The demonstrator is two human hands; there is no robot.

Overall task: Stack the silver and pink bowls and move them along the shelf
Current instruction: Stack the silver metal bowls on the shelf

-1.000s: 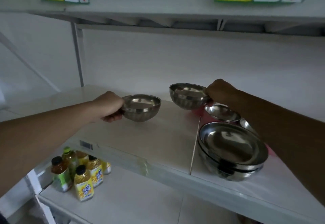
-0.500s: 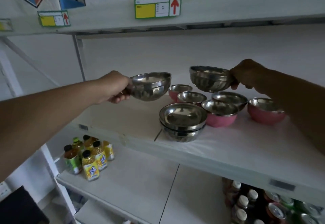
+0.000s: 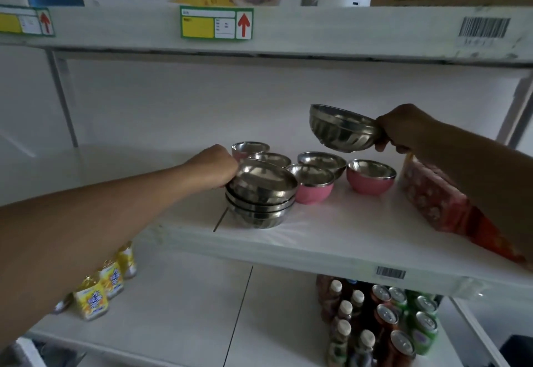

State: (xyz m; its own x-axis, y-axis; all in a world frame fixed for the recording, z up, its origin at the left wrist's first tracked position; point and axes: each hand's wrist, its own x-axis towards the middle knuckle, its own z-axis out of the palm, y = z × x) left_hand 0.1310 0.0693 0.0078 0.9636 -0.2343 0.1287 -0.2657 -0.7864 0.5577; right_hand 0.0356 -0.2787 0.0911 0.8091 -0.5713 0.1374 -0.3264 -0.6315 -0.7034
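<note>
My left hand [image 3: 215,166] grips the rim of a silver bowl [image 3: 264,183] that sits tilted on top of a stack of silver bowls [image 3: 259,213] near the middle shelf's front edge. My right hand [image 3: 403,131] holds a second silver bowl [image 3: 341,130] in the air, tilted, above the loose bowls. Behind the stack stand a pink bowl [image 3: 313,186], another pink bowl [image 3: 370,177], a silver bowl [image 3: 321,162] and two more bowls [image 3: 269,157] at the back, all with steel insides.
The white shelf [image 3: 331,239] carries a red patterned pack [image 3: 441,202] at its right end under my forearm. Below are yellow drink bottles [image 3: 95,294] at left and bottles and cans [image 3: 383,317] at right. The upper shelf edge [image 3: 288,32] hangs close overhead.
My left hand has brought its silver bowl down and right onto the stack. My right hand still holds its bowl aloft, now further right. The view has swung right.
</note>
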